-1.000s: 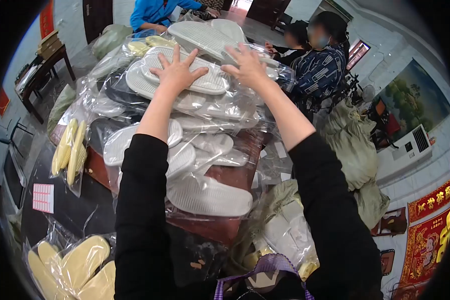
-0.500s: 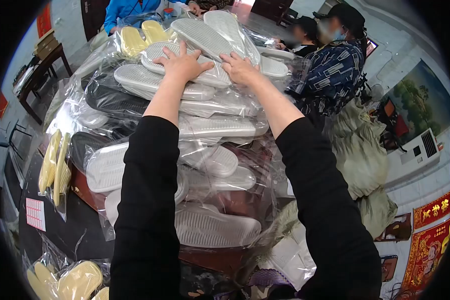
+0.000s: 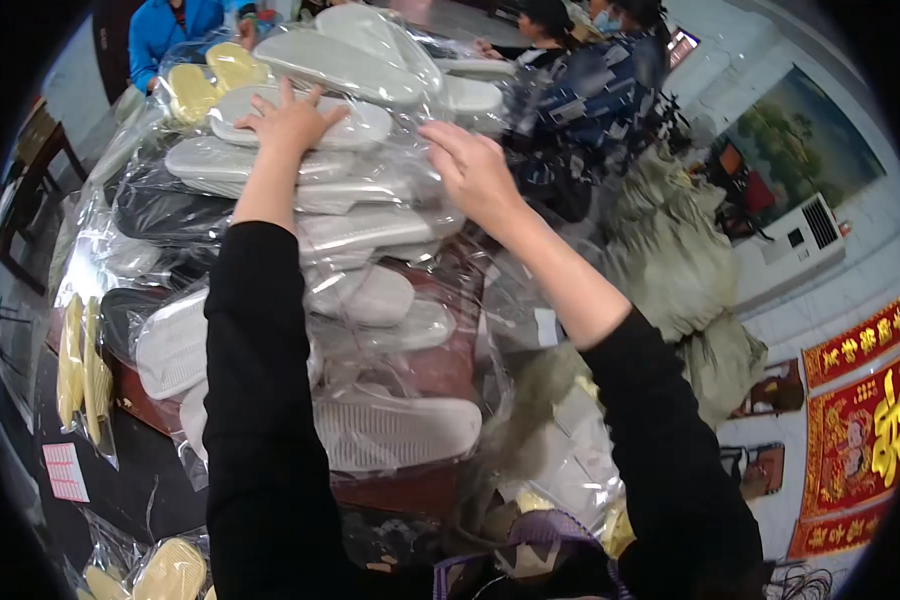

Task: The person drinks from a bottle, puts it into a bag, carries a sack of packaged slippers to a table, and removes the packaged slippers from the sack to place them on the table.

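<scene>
A heap of slippers in clear plastic bags covers the dark table. Near its top, my left hand (image 3: 288, 122) lies with fingers spread on a bagged white slipper (image 3: 362, 126). My right hand (image 3: 473, 172) is at the right side of the heap, fingers stretched out and holding nothing, by the edge of the clear plastic. Beyond both hands rest larger light-grey slippers (image 3: 340, 68), soles up. Under my left forearm more white slippers and a black slipper (image 3: 170, 212) are stacked, and a ribbed grey slipper (image 3: 400, 432) lies closest to me.
Yellow slippers (image 3: 192, 92) in bags lie at the far left, with others at the near left. A printed label sheet (image 3: 65, 472) is on the table. Large pale sacks (image 3: 670, 255) stand to the right. People sit across the table, one in a blue jacket (image 3: 195, 28).
My right hand has come off the slippers and moved toward the right edge of the heap. My left hand stays on its slipper. The view has swung right.
</scene>
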Available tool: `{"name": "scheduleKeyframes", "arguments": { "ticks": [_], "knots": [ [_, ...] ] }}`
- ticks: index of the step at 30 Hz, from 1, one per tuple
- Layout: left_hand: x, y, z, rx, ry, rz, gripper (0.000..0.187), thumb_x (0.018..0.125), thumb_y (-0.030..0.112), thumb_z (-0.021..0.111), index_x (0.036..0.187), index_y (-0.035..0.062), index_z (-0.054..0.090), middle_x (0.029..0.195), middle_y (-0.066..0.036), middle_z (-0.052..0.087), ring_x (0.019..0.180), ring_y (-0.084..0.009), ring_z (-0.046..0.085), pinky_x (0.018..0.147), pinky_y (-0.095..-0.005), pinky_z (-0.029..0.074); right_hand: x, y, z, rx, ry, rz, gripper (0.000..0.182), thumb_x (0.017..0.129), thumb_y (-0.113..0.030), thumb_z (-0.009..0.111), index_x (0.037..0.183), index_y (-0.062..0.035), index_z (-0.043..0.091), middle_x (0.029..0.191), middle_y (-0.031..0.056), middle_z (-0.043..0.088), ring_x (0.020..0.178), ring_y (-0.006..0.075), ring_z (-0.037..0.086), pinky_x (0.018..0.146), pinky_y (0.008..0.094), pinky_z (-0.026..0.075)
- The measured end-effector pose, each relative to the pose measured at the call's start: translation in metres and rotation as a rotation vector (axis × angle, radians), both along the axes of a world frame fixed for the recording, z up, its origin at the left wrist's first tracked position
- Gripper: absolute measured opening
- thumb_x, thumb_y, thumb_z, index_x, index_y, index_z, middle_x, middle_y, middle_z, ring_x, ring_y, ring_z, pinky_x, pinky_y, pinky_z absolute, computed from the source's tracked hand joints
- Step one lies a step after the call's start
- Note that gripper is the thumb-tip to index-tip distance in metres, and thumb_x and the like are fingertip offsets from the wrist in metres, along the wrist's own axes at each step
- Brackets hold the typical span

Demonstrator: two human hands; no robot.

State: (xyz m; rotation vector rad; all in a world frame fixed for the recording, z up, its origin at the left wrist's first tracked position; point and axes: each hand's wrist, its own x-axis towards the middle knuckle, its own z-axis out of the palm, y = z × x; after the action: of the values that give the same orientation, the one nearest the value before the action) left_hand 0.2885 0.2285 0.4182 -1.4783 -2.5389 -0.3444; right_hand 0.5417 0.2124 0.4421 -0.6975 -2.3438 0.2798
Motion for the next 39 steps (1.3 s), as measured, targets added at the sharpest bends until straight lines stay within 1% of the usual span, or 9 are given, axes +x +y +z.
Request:
{"name": "scheduleKeyframes", "arguments": {
  "ticks": [3, 7, 17, 19, 27, 30, 32, 36, 39],
  "knots": [
    [-0.002, 0.008, 0.0, -0.023, 0.007, 0.016, 0.067, 0.075, 0.07, 0.037, 0.134, 0.0384, 0.031, 0.147, -0.005, 0.012, 0.126, -0.0526, 0.012, 0.087, -0.0749, 0.014, 0.094, -0.082, 0.02, 0.129, -0.07, -0.069, 0.026, 0.083, -0.013, 0.053, 0.109, -0.0084, 0.058, 0.119, 0.0102, 0.054, 0.116, 0.0274, 0.046, 0.099, 0.0418, 0.027],
    [-0.03, 0.034, -0.018, -0.143, 0.652, -0.331, 0.047, 0.088, 0.048, 0.034, 0.131, 0.0286, 0.037, 0.139, -0.01, 0.028, 0.126, -0.0402, 0.025, 0.084, -0.0724, 0.024, 0.242, -0.181, 0.018, -0.02, -0.181, -0.32, 0.028, 0.082, -0.005, 0.053, 0.109, -0.0064, 0.058, 0.119, 0.0107, 0.055, 0.116, 0.0267, 0.047, 0.097, 0.0365, 0.032],
    [0.043, -0.067, 0.058, 0.366, 0.363, -0.505, 0.044, 0.086, 0.043, 0.046, 0.116, 0.013, 0.053, 0.116, -0.013, 0.052, 0.104, -0.031, 0.05, 0.083, -0.0459, 0.04, 0.443, -0.382, -0.057, -0.946, -0.124, -0.849, 0.037, 0.086, -0.017, 0.055, 0.119, -0.0016, 0.051, 0.12, 0.0121, 0.054, 0.112, 0.0206, 0.049, 0.094, 0.0297, 0.038],
    [0.062, -0.098, 0.048, 0.341, 0.307, -0.539, 0.044, 0.085, 0.042, 0.048, 0.113, 0.0099, 0.057, 0.111, -0.014, 0.057, 0.099, -0.0292, 0.055, 0.083, -0.0406, 0.043, 0.441, -0.403, -0.087, -0.761, -0.272, -0.836, 0.046, 0.083, -0.022, 0.059, 0.123, -0.0026, 0.047, 0.125, 0.0156, 0.049, 0.117, 0.0247, 0.045, 0.097, 0.0327, 0.036],
    [0.303, -0.322, -0.05, -0.058, -0.763, -0.967, 0.03, 0.086, 0.021, 0.053, 0.112, 0.0054, 0.058, 0.112, -0.01, 0.06, 0.104, -0.0195, 0.055, 0.088, -0.0295, 0.042, 0.421, -0.416, -0.143, -0.55, -0.451, -1.081, 0.098, 0.065, -0.038, 0.074, 0.139, -0.0111, 0.016, 0.138, 0.0254, 0.023, 0.132, 0.0336, 0.019, 0.101, 0.0557, 0.023],
    [0.376, -0.384, -0.088, -0.409, -0.973, -0.972, 0.036, 0.088, 0.028, 0.049, 0.108, 0.0003, 0.057, 0.104, -0.013, 0.063, 0.098, -0.023, 0.057, 0.084, -0.0329, 0.043, 0.426, -0.399, -0.164, -0.561, -0.467, -1.075, 0.097, 0.066, -0.034, 0.074, 0.138, -0.0123, 0.014, 0.13, 0.0255, 0.036, 0.122, 0.0348, 0.035, 0.1, 0.054, 0.024],
    [0.404, -0.399, -0.145, -0.531, -0.947, -1.239, 0.039, 0.089, 0.031, 0.048, 0.108, -0.0016, 0.057, 0.106, -0.016, 0.061, 0.097, -0.0247, 0.058, 0.082, -0.0331, 0.045, 0.438, -0.395, -0.186, -0.614, -0.473, -1.039, 0.06, 0.074, -0.027, 0.064, 0.126, -0.0153, 0.037, 0.103, 0.0198, 0.057, 0.099, 0.0337, 0.052, 0.093, 0.0513, 0.029],
    [0.453, -0.427, -0.187, -0.791, -2.002, -0.412, 0.052, 0.09, 0.034, 0.048, 0.123, -0.0045, 0.037, 0.114, -0.021, 0.053, 0.104, -0.0334, 0.052, 0.086, -0.0428, 0.043, 0.438, -0.4, -0.2, -0.562, -0.414, -0.971, 0.019, 0.079, -0.023, 0.053, 0.095, -0.0149, 0.059, 0.084, 0.0131, 0.063, 0.086, 0.0298, 0.058, 0.089, 0.0475, 0.031],
    [0.475, -0.424, -0.208, -0.779, -2.289, -0.054, 0.065, 0.088, 0.039, 0.049, 0.13, -0.0033, 0.024, 0.123, -0.023, 0.044, 0.11, -0.0377, 0.047, 0.088, -0.0468, 0.042, 0.428, -0.424, -0.182, -0.67, -0.378, -0.878, 0.017, 0.078, -0.024, 0.053, 0.086, -0.014, 0.064, 0.082, 0.0128, 0.064, 0.087, 0.0289, 0.059, 0.087, 0.0436, 0.035]
  ]
}}
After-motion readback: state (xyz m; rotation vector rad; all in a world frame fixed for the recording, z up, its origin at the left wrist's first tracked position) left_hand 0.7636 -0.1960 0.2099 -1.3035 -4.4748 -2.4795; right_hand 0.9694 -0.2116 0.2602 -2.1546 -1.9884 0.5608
